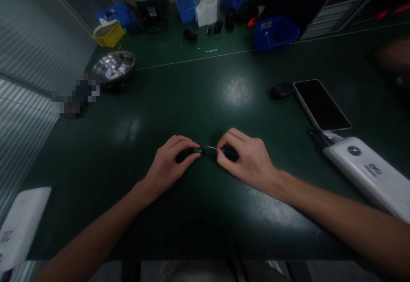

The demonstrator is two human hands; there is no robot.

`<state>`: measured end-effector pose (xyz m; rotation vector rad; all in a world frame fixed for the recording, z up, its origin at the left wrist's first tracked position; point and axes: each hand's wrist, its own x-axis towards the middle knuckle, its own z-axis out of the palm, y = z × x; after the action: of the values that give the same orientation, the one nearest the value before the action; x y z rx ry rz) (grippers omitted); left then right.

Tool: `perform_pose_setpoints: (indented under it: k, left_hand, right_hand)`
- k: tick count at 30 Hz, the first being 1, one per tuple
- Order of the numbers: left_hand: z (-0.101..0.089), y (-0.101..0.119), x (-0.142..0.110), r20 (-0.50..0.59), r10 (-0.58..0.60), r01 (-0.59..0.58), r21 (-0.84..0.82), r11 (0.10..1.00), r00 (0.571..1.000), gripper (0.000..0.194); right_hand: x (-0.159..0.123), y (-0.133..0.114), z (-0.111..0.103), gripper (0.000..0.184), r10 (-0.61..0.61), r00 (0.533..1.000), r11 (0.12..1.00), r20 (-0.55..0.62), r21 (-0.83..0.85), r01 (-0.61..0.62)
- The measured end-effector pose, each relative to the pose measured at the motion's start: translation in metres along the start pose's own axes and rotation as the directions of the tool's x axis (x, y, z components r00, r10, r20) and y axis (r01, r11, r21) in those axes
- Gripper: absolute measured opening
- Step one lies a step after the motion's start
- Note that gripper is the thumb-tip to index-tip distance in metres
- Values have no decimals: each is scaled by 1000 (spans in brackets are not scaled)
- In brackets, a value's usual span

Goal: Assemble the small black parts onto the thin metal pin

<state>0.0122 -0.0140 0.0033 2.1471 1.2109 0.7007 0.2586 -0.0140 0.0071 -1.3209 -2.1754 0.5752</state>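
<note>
My left hand (174,156) pinches a small dark piece with a green circuit-board face (198,150) between thumb and fingertips, low over the green table. My right hand (245,151) is closed on a thin metal-tipped tool (210,147). The tool's bright tip points left and ends just short of the circuit board; I cannot tell whether they touch. My fingers hide the rest of the tool, so its kind does not show.
A phone (323,104), a black mouse (282,90) and a white power bank (371,173) lie on the right. Another white device (27,222) sits at left. Farther back are a metal bowl (128,57), a yellow bin (110,35) and a blue bin (261,38). Another person's blurred hand (393,57) is far right.
</note>
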Motion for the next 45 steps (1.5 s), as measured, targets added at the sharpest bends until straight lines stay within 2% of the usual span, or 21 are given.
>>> perform_pose_setpoints:
  k: [6,18,26,35,41,45]
  left_hand:
    - [1,1,0,-15,49,-48,20,999,999,28]
    - [3,0,0,-9,66,-66,-27,997,998,23]
    - [5,-1,-1,-20,187,-188,-24,982,982,23]
    - [7,-1,-3,19,273,-272,165,948,962,30]
    - [8,-2,-4,22,338,-339,86,937,941,29]
    - [9,-2,-5,27,335,-335,126,934,942,30]
  right_hand:
    - [-1,1,2,15,-57,997,996,46,-61,59]
    - [-2,0,2,15,-105,993,990,49,-93,109]
    - [-4,1,3,14,-177,982,983,71,-25,180]
    - [-4,0,2,19,-218,967,969,134,-86,231]
    - [-5,1,3,18,-272,950,962,154,26,271]
    - [-5,1,2,19,-277,947,961,161,49,273]
